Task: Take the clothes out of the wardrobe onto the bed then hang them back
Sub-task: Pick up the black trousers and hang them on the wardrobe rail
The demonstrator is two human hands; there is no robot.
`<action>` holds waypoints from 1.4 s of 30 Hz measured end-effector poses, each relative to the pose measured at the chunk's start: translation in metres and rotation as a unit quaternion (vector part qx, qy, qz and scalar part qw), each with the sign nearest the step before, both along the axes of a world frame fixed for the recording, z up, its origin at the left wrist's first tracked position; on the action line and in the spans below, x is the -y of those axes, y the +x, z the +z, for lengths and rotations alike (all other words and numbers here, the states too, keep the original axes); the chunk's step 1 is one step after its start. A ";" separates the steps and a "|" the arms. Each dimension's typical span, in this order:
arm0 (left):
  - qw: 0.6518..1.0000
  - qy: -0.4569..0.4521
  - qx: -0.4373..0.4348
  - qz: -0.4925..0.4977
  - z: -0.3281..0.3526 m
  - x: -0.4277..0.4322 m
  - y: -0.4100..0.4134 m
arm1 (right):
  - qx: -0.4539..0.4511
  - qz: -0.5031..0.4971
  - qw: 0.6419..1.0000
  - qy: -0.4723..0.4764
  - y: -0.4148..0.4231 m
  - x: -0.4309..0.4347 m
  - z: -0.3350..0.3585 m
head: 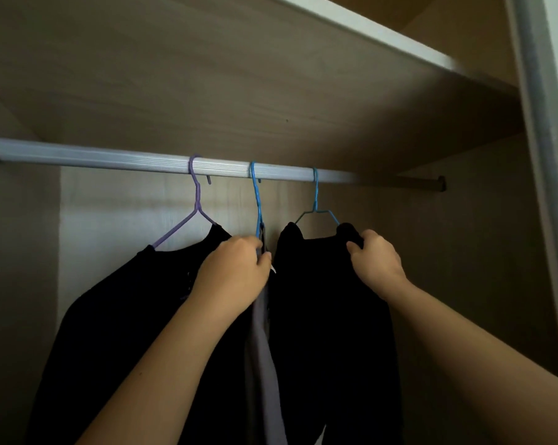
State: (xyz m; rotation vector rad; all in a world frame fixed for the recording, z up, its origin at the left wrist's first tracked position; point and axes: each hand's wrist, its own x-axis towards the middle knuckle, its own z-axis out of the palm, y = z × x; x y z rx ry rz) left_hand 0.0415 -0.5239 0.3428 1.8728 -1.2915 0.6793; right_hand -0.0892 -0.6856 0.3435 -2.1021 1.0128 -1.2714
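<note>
Three garments hang from a silver rail [110, 157] inside the wardrobe. A black top [117, 309] hangs at the left on a purple hanger [196, 200]. In the middle, a grey garment [263, 358] hangs on a blue hanger [257, 200]; my left hand [236, 271] is closed around it just below the hook. At the right, a black garment [329, 316] hangs on a teal hanger [316, 203]; my right hand [377, 258] grips its right shoulder.
A wooden shelf [351, 30] runs above the rail. The wardrobe's right side panel [483, 252] and the door frame [541, 155] stand close to my right arm. The rail's left stretch carries no hangers.
</note>
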 end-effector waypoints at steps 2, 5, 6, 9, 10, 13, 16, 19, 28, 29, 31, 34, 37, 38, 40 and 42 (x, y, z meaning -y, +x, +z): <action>0.999 -0.015 -0.029 -0.019 -0.001 0.001 -0.003 | -0.009 0.005 1.000 -0.002 -0.005 -0.001 -0.003; 0.996 -0.024 -0.071 -0.043 -0.003 -0.001 -0.010 | -0.027 0.014 1.000 -0.001 -0.010 -0.005 -0.005; 0.995 -0.029 -0.078 -0.054 -0.004 -0.001 -0.012 | -0.034 0.016 0.999 0.000 -0.012 -0.007 -0.006; 0.990 -0.035 -0.110 -0.080 -0.008 -0.005 -0.018 | -0.040 0.028 0.999 -0.006 -0.020 -0.014 -0.012; 0.988 -0.038 -0.119 -0.088 -0.010 -0.005 -0.020 | -0.040 0.027 0.999 -0.013 -0.025 -0.017 -0.015; 0.988 -0.045 -0.117 -0.094 -0.017 -0.006 -0.031 | -0.044 0.033 0.998 -0.038 -0.040 -0.029 -0.024; 0.995 -0.078 -0.042 -0.044 -0.032 -0.004 -0.047 | -0.057 0.039 0.995 -0.067 -0.063 -0.047 -0.039; 0.982 -0.159 0.101 0.008 -0.054 -0.006 -0.076 | -0.086 0.043 0.988 -0.117 -0.092 -0.069 -0.067; 0.948 -0.086 0.108 -0.286 -0.174 0.010 -0.186 | -0.183 -0.066 0.979 -0.061 -0.206 -0.133 -0.213; 0.938 -0.068 0.083 -0.328 -0.194 0.013 -0.196 | -0.187 -0.085 0.978 -0.021 -0.222 -0.140 -0.232; 0.910 -0.029 0.019 -0.412 -0.236 0.017 -0.215 | -0.187 -0.131 0.972 0.058 -0.254 -0.155 -0.272; 0.847 0.080 -0.146 -0.505 -0.302 0.014 -0.243 | -0.174 -0.217 0.947 0.163 -0.302 -0.185 -0.335; 0.783 0.244 -0.271 -0.504 -0.368 0.009 -0.264 | -0.154 -0.305 0.892 0.296 -0.344 -0.234 -0.401; 0.764 0.297 -0.282 -0.499 -0.389 0.006 -0.270 | -0.144 -0.334 0.867 0.340 -0.354 -0.254 -0.422; 0.725 0.387 -0.298 -0.486 -0.425 -0.002 -0.280 | -0.115 -0.392 0.811 0.419 -0.367 -0.297 -0.459; 0.677 0.458 -0.313 -0.483 -0.454 -0.012 -0.287 | -0.088 -0.438 0.756 0.479 -0.374 -0.339 -0.489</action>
